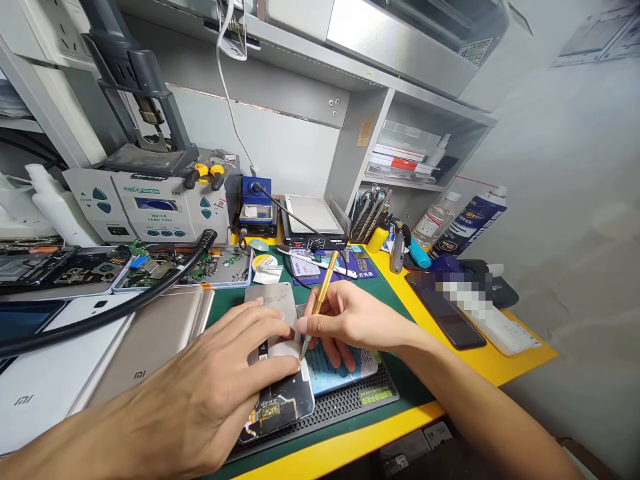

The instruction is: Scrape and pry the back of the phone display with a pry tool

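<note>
My right hand [337,320] is closed around a brass-handled craft knife [327,283], held like a pen. Its blade tip points down at a detached phone screen panel [280,400], close to my left thumb. The panel lies face down, with a grey metal back and a black lower end showing flex circuits. Across it lies my left hand [235,363], fingers stretched out and pressing on the metal. Beneath my right hand sits a blue patterned pad [325,377]. Under both is a perforated dark mat [350,403]. My palm hides the panel's left edge.
A thick black hose [150,293] runs over opened phones and Mi-branded devices [150,347] at left. Behind stand a rework station [150,207], a heating plate [315,220] and a tool holder [370,213]. A black phone [445,310] lies at right near a spray can [470,220].
</note>
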